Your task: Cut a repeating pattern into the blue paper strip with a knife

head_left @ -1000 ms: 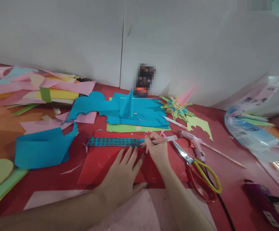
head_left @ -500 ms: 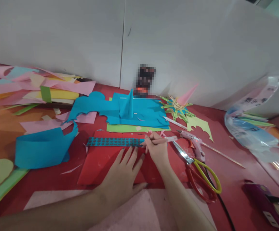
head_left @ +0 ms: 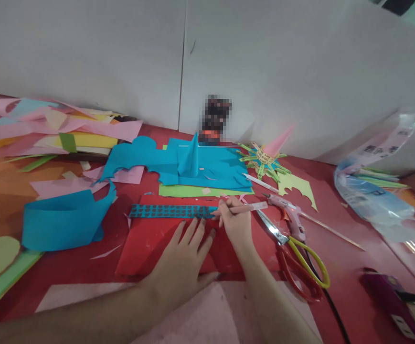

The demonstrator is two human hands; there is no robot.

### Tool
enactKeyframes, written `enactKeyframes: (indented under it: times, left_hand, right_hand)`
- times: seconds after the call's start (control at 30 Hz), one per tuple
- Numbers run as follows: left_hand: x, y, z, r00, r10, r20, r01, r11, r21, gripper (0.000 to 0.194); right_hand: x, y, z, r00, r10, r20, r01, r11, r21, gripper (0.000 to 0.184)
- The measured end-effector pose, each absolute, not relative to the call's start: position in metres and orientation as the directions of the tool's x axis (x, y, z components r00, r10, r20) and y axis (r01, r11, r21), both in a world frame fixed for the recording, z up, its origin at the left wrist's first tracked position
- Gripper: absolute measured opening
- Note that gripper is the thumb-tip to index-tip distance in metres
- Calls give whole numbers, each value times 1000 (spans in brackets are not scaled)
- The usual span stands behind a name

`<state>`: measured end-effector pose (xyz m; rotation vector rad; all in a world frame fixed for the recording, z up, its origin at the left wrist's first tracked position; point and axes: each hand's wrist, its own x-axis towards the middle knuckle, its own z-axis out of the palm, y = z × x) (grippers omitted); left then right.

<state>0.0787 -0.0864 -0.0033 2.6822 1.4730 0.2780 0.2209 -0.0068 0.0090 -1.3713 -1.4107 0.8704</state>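
My left hand [head_left: 182, 260] lies flat with fingers spread on a red paper sheet [head_left: 146, 243], its fingertips just below a blue strip [head_left: 169, 210] covered in dark marks. My right hand [head_left: 236, 220] is closed round a pink pen [head_left: 252, 207], whose tip touches the right end of the strip. The strip lies across the top of the red sheet.
Red-and-yellow scissors [head_left: 296, 255] and a pink glue gun [head_left: 289, 215] lie right of my right hand. Blue paper cutouts with a cone [head_left: 191, 160], a curled blue band [head_left: 64, 220], a pile of coloured paper [head_left: 49, 131] and a plastic bag [head_left: 375, 191] surround the work.
My right hand has shifted the pen slightly right along the strip's end. My left hand has stayed in place.
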Motion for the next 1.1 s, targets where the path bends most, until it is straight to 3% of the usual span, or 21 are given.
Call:
enactKeyframes:
  times: [1.1]
  left_hand:
    - [78,-87,-5,521,844,130,832,-536,144,67]
  right_hand:
    - [221,-8,10,61,987,151,310,124,-942,30]
